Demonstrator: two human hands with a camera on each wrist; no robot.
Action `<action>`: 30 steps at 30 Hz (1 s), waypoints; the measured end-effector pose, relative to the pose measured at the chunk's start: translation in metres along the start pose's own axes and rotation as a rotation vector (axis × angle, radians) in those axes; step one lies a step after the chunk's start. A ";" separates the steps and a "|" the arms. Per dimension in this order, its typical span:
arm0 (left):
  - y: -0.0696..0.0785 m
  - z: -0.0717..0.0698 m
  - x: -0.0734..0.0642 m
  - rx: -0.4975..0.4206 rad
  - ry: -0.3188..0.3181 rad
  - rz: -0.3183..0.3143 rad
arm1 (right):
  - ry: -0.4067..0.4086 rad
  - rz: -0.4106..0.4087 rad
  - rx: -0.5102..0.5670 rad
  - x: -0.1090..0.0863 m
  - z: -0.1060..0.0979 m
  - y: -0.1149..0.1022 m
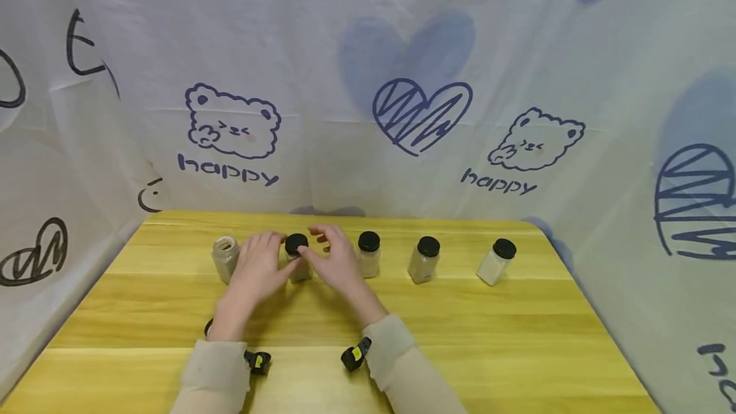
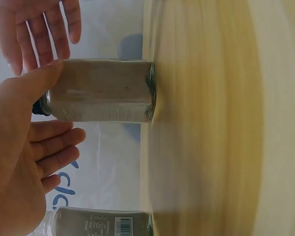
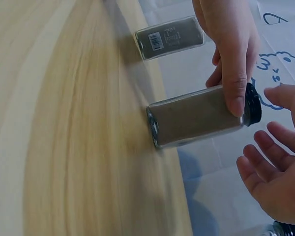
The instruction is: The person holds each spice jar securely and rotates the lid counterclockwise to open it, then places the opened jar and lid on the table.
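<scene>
A clear glass jar [image 1: 300, 271] of greyish-brown powder stands on the table with a black screw lid [image 1: 296, 243] on top. My left hand [image 1: 261, 267] holds this jar near its neck, the thumb lying across the front and the fingers on its left side. In the left wrist view the jar [image 2: 103, 91] lies between that thumb and the fingers. My right hand [image 1: 339, 260] is at the lid's right, its fingers spread and loosely bent. The right wrist view shows these right-hand fingers [image 3: 265, 162] apart from the lid.
Left of my left hand stands a lidless jar [image 1: 225, 257]. Three more black-lidded jars stand to the right: one close beside my right hand [image 1: 369, 254], another [image 1: 424, 260], and one farther right [image 1: 496, 262]. A dark curved edge [image 1: 209, 326] shows beside my left wrist. A printed cloth hangs behind the table.
</scene>
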State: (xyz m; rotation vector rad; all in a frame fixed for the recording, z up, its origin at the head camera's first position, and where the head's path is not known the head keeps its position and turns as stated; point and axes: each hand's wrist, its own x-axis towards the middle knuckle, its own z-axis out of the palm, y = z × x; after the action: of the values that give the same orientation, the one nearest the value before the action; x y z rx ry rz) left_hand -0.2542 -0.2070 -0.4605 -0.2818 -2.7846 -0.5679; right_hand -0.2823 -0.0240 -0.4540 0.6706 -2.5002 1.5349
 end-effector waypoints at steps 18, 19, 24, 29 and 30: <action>-0.005 0.003 -0.005 -0.034 -0.001 0.032 | -0.038 0.027 -0.023 0.000 0.014 0.008; -0.005 0.004 -0.006 -0.034 0.000 0.032 | -0.039 0.028 -0.027 -0.001 0.014 0.007; -0.005 0.005 -0.007 -0.033 0.005 0.040 | -0.016 0.039 -0.031 -0.003 0.017 0.006; -0.003 0.003 -0.007 -0.039 -0.004 0.040 | -0.010 0.042 -0.030 -0.003 0.018 0.006; -0.003 0.003 -0.007 -0.041 -0.006 0.037 | -0.014 0.041 -0.032 -0.003 0.018 0.006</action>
State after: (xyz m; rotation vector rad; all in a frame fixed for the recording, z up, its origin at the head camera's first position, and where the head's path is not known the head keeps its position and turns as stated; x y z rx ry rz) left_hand -0.2493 -0.2092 -0.4665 -0.3438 -2.7704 -0.6163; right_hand -0.2799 -0.0365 -0.4682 0.6322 -2.5584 1.5056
